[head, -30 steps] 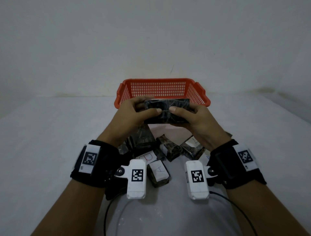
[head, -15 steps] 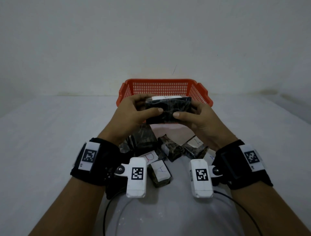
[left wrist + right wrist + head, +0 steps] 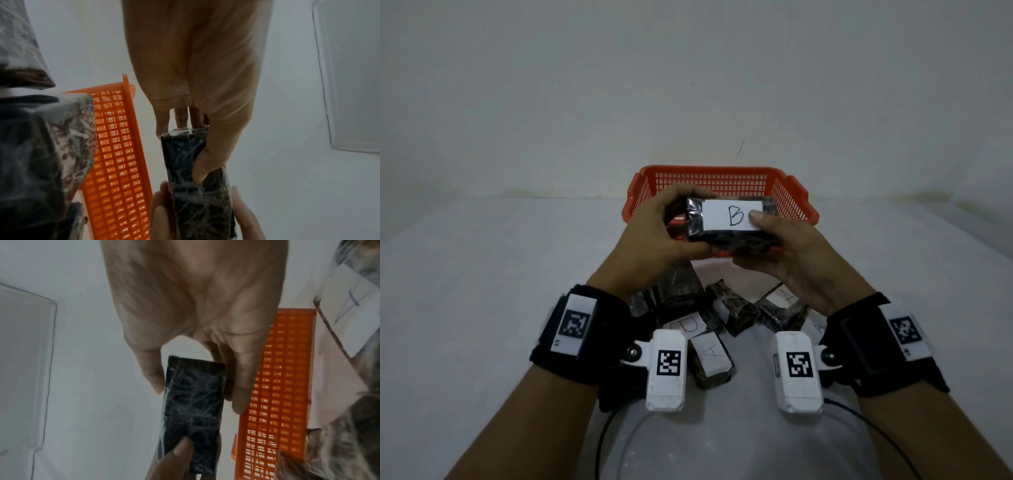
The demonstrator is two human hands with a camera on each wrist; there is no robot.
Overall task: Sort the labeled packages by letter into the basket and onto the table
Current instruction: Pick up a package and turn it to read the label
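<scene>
Both hands hold one dark wrapped package (image 3: pixel 729 236) just in front of the orange basket (image 3: pixel 722 178). Its white label with a black B (image 3: pixel 734 216) faces me. My left hand (image 3: pixel 681 222) grips its left end, my right hand (image 3: pixel 767 240) the right end, thumb on the label. In the left wrist view the package (image 3: pixel 197 178) shows edge-on under my left hand (image 3: pixel 185 146), beside the basket (image 3: pixel 117 146). The right wrist view shows the package (image 3: pixel 191 402) pinched by my right hand (image 3: pixel 197 391). The basket's inside is mostly hidden.
A pile of several wrapped packages lies on the white table (image 3: pixel 482 308) under my wrists, among them one labelled A (image 3: pixel 710 356), one with a red letter (image 3: pixel 688 325) and another A (image 3: pixel 784 298). A wall stands close behind the basket.
The hands turned the package over, so its B label now faces me instead of a dark side. The hands rose slightly towards the basket.
</scene>
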